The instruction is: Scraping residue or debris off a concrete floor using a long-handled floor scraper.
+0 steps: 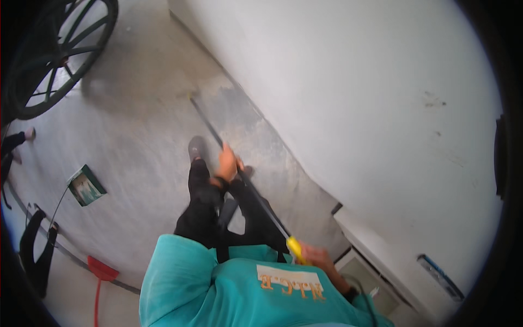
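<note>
Apparently both hands (227, 163) (316, 256) grip a long-handled mop (256, 199)

The long pole (239, 174) runs slantwise from the floor (136, 114) near the foot of the wall (354, 92), ahead, back to the person's right side, with the left hand (227, 163) on its middle and the right hand (316, 256) at its near end. The wall stands to the right of the pole, and a wheel (60, 49) stands far ahead on the left. A small box (85, 185) lies on the floor to the left of the person's legs, a dustpan (102, 270) lies nearer behind it, and another person's legs (38, 250) stand at the left edge.
</note>
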### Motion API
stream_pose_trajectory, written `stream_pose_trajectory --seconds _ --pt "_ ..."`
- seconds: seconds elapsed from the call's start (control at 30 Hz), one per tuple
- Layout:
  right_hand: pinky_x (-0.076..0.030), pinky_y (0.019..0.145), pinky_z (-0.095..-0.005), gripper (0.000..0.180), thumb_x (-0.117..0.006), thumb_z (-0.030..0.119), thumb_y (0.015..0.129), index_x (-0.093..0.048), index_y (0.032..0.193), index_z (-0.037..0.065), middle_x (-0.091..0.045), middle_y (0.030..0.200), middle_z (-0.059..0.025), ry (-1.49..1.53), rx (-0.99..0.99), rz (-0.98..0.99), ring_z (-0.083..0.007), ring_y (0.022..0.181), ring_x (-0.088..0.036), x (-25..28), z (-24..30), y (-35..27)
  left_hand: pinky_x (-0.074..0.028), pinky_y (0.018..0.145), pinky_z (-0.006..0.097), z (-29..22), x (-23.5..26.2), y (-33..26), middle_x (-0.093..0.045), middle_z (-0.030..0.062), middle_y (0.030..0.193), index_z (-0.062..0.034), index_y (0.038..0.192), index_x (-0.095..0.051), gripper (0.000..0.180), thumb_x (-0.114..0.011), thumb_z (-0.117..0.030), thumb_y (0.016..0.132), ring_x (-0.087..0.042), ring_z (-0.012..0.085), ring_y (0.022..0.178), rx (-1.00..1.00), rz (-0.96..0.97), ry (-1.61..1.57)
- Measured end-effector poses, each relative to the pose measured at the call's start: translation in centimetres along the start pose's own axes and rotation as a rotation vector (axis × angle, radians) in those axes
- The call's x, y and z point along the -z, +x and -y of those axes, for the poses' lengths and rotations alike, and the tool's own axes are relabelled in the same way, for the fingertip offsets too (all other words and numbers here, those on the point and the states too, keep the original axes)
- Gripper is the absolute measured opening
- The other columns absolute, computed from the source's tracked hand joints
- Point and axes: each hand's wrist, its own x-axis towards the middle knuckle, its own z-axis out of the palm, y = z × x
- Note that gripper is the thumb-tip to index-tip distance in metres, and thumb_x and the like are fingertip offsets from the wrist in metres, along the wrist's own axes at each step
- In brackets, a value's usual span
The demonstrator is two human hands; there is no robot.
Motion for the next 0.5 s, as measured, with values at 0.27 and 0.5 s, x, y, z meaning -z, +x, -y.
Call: stream_pose_trajectory --seconds 0.27,0.5 --pt "-0.035 0.043 -0.0182 0.040 -0.043 0.021 0.076 -0.033 0.113 0.008 -0.048 0.064 -0.0037 0.128 -0.080 0.027 -0.0080 0.048 -0.043 1.3 -2.3 1.3 -0.030 0.028 0.035 -0.2 -0.2 1.3 -0.039 0.0142 0.038 0.0043 0.064 -0.041 0.053 -0.025 -0.045 0.076 -0.040 0.0251 0.028 0.077 -0.051 -0.168" --pt "-0.036 0.048 -0.0169 0.036 -0.042 0.019 0.076 -0.038 0.109 0.005 -0.049 0.071 -0.0057 0.079 -0.041 -0.028 -0.0081 0.054 -0.045 -3.2 0.9 2.5 -0.033 0.031 0.033 -4.2 2.2 4.9 -0.040 0.0138 0.039 0.0053 0.065 -0.042 0.052 -0.025 -0.043 0.077 -0.041 0.0242 0.029 -0.317 0.204 0.015"
